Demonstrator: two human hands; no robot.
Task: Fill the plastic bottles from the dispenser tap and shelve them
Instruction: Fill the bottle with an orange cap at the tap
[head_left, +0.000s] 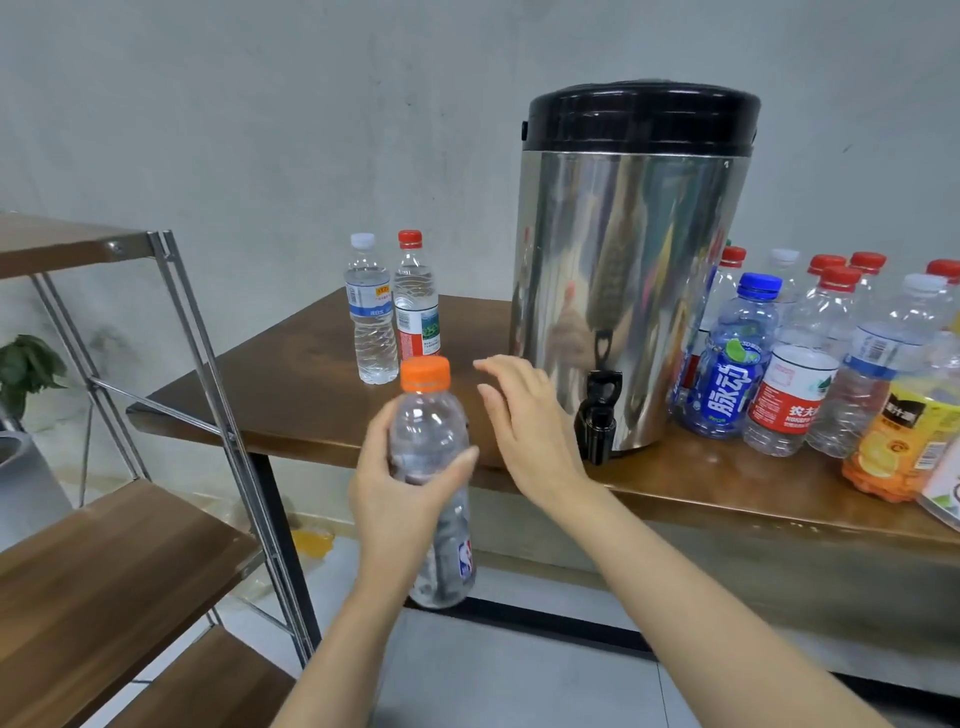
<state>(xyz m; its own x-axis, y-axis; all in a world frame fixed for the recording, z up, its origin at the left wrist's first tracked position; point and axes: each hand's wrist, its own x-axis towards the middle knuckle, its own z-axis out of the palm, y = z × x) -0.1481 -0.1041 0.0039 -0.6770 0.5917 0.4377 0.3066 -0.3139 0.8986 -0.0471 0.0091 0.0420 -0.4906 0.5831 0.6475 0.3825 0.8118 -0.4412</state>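
My left hand (400, 493) grips a clear plastic bottle with an orange cap (431, 441), held upright in front of the table edge. Just right of the cap, my right hand (524, 421) hovers with its fingers spread, holding nothing. The steel dispenser (628, 260) with a black lid stands on the wooden table (301, 384); its black tap (597, 415) hangs over the front edge, right of my right hand. Two water-filled bottles, one white-capped (370, 312) and one red-capped (415, 301), stand at the table's back left.
Several capped bottles (795, 364) crowd the table right of the dispenser, among them a blue-labelled one (732, 374) and an orange juice bottle (893, 447). A metal-framed wooden shelf unit (104, 561) stands at the left. A potted plant (26, 369) sits behind it.
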